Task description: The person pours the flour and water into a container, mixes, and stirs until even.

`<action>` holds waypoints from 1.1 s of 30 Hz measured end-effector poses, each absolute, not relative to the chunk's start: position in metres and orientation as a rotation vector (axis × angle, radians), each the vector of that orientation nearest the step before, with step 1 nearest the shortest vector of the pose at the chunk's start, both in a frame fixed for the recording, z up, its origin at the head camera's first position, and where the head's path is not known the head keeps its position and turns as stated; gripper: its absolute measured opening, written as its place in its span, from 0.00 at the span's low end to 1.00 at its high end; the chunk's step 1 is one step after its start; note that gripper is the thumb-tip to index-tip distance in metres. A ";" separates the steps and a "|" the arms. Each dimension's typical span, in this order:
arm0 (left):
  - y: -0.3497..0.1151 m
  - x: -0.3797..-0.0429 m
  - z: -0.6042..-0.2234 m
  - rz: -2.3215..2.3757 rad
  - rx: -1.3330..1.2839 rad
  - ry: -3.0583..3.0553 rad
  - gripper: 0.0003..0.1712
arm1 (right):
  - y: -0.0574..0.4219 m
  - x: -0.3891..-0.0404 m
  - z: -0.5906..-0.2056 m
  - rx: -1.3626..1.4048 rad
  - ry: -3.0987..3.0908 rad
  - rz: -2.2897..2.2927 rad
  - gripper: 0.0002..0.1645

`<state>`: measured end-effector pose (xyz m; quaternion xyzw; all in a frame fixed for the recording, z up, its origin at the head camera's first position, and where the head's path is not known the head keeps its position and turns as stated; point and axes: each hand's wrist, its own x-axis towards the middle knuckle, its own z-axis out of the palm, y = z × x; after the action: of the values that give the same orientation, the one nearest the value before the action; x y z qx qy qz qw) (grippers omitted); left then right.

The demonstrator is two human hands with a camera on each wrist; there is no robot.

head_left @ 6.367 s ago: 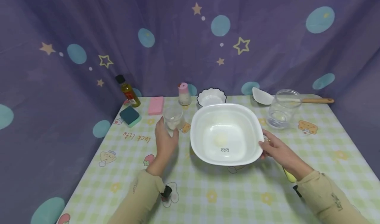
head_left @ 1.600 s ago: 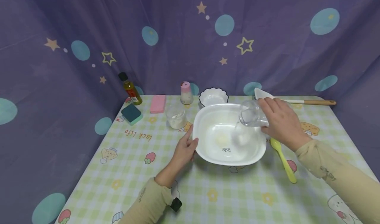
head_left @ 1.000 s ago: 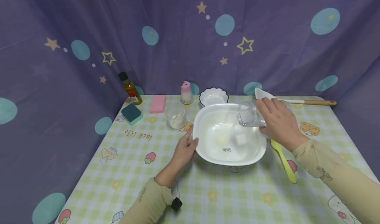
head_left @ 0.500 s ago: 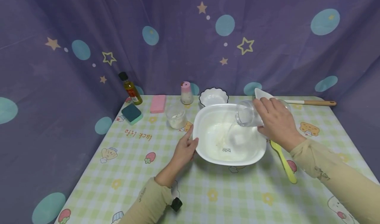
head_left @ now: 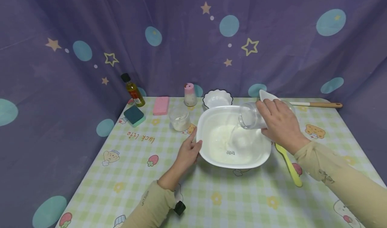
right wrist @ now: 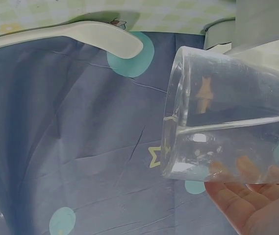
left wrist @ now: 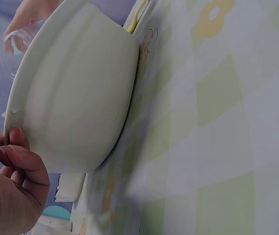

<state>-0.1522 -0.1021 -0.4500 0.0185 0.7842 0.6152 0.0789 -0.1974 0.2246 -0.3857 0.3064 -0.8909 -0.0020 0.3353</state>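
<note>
My left hand (head_left: 186,153) holds the left rim of a white basin (head_left: 208,157). In the left wrist view its fingers (left wrist: 24,161) are curled under the rim. My right hand (head_left: 281,124) grips a clear glass jar (head_left: 249,116), tipped on its side over the basin's right part. Water runs from its mouth into the basin in a thin stream. Whitish, cloudy liquid covers the basin's bottom around the printed letters. The right wrist view shows water (right wrist: 232,152) lying along the lower side of the jar (right wrist: 227,83), with fingers around it.
Left of the basin stands a small clear cup (head_left: 179,120) of white powder. Behind are a scalloped bowl (head_left: 217,98), pink-topped shaker (head_left: 189,95), pink block (head_left: 161,105), sponge (head_left: 134,116) and oil bottle (head_left: 133,91). A yellow spoon (head_left: 288,164) and white spatula (head_left: 302,103) lie right.
Earlier, my left hand was at the small cup, my right at the basin's rim, and the jar stood upright. Lately the jar has shifted slightly left, and the basin's liquid has spread and turned cloudier.
</note>
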 end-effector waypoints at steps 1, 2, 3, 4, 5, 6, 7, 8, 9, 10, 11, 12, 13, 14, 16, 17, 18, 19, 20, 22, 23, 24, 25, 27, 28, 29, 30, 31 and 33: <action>-0.102 -0.152 -0.450 1.840 0.056 2.349 0.35 | 0.224 -0.197 -0.386 0.797 -2.327 -0.005 0.57; -0.102 -0.152 -0.450 1.837 0.055 2.351 0.35 | 0.224 -0.197 -0.386 0.795 -2.331 -0.006 0.58; -0.102 -0.152 -0.450 1.836 0.055 2.353 0.35 | 0.224 -0.197 -0.386 0.794 -2.334 -0.007 0.58; -0.102 -0.152 -0.450 1.835 0.054 2.354 0.35 | 0.224 -0.197 -0.386 0.794 -2.335 -0.008 0.58; -0.102 -0.152 -0.450 1.833 0.053 2.355 0.35 | 0.225 -0.197 -0.386 0.793 -2.336 -0.009 0.58; -0.102 -0.152 -0.450 1.832 0.053 2.357 0.35 | 0.225 -0.197 -0.386 0.794 -2.335 -0.010 0.57; -0.102 -0.152 -0.450 1.832 0.054 2.357 0.35 | 0.225 -0.197 -0.386 0.794 -2.333 -0.012 0.57; -0.102 -0.152 -0.450 1.832 0.053 2.357 0.35 | 0.225 -0.198 -0.386 0.794 -2.331 -0.014 0.57; -0.102 -0.152 -0.450 1.834 0.054 2.356 0.35 | 0.225 -0.198 -0.387 0.794 -2.329 -0.016 0.57; -0.102 -0.152 -0.450 1.835 0.053 2.355 0.36 | 0.225 -0.198 -0.387 0.794 -2.327 -0.019 0.57; -0.102 -0.153 -0.450 1.837 0.056 2.355 0.35 | 0.225 -0.198 -0.387 0.792 -2.325 -0.021 0.57; -0.102 -0.153 -0.450 1.839 0.058 2.354 0.36 | 0.225 -0.198 -0.387 0.791 -2.324 -0.024 0.57; -0.102 -0.152 -0.450 1.842 0.058 2.351 0.36 | 0.225 -0.198 -0.387 0.791 -2.324 -0.026 0.57; -0.102 -0.152 -0.450 1.847 0.059 2.347 0.36 | 0.225 -0.198 -0.387 0.791 -2.323 -0.027 0.57; -0.102 -0.152 -0.450 1.852 0.061 2.343 0.35 | 0.225 -0.198 -0.387 0.791 -2.321 -0.026 0.57; -0.102 -0.152 -0.449 1.855 0.062 2.340 0.35 | 0.225 -0.198 -0.387 0.791 -2.321 -0.025 0.57; -0.102 -0.152 -0.449 1.857 0.061 2.338 0.35 | 0.225 -0.198 -0.387 0.792 -2.320 -0.024 0.57; -0.102 -0.152 -0.449 1.861 0.061 2.335 0.35 | 0.225 -0.198 -0.387 0.793 -2.319 -0.025 0.57; -0.102 -0.152 -0.449 1.862 0.062 2.334 0.35 | 0.225 -0.198 -0.387 0.793 -2.318 -0.026 0.57; -0.102 -0.152 -0.449 1.863 0.061 2.334 0.35 | 0.225 -0.198 -0.387 0.795 -2.316 -0.030 0.57; -0.102 -0.152 -0.450 1.863 0.065 2.336 0.35 | 0.225 -0.198 -0.387 0.795 -2.314 -0.032 0.57; -0.102 -0.152 -0.450 1.865 0.068 2.335 0.35 | 0.225 -0.198 -0.387 0.795 -2.313 -0.033 0.58; -0.102 -0.152 -0.450 1.865 0.067 2.335 0.35 | 0.225 -0.198 -0.387 0.796 -2.313 -0.034 0.58; -0.102 -0.152 -0.450 1.862 0.062 2.336 0.35 | 0.225 -0.197 -0.386 0.797 -2.312 -0.035 0.58; -0.102 -0.152 -0.450 1.860 0.058 2.335 0.35 | 0.226 -0.198 -0.386 0.796 -2.311 -0.034 0.58; -0.102 -0.152 -0.450 1.860 0.057 2.335 0.35 | 0.226 -0.197 -0.386 0.796 -2.310 -0.033 0.58; -0.102 -0.152 -0.450 1.859 0.052 2.332 0.35 | 0.226 -0.198 -0.386 0.796 -2.311 -0.031 0.58; -0.102 -0.152 -0.450 1.856 0.046 2.334 0.35 | 0.226 -0.197 -0.386 0.796 -2.311 -0.031 0.59; -0.102 -0.152 -0.450 1.853 0.045 2.338 0.35 | 0.226 -0.198 -0.385 0.795 -2.312 -0.028 0.59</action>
<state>-0.1524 -0.1018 -0.4502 0.0150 0.7812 0.6191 0.0789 -0.1976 0.2264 -0.3853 0.3058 -0.8888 -0.0107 0.3412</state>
